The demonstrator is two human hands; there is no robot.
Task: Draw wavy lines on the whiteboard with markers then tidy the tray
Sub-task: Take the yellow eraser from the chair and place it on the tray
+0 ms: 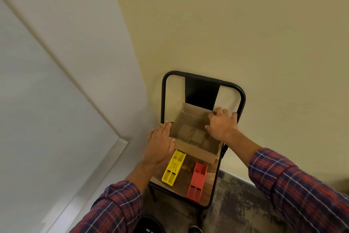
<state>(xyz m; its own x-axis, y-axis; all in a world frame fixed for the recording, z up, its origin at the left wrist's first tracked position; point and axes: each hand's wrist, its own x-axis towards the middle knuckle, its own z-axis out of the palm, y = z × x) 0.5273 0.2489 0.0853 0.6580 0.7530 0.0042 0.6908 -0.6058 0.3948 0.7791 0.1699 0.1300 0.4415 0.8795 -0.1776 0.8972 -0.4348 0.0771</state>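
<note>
- Left of frame: large white whiteboard point(47, 100).
- Centre, on black-framed wooden-seat chair point(200, 93): open brown cardboard box point(196, 150); likely light, thin walls flex, so best held by opposite sides.
- Left hand point(160, 145) flat, fingers together on its left wall; right hand point(221, 127) fingers curl over right rim.
- Just below: yellow plastic tray point(173, 166), red plastic tray point(197, 179).

A plain office-like room: framed whiteboard point(37, 81) beside a cream wall point(245, 24), metal chair point(200, 93), mottled floor point(236, 204).
</note>
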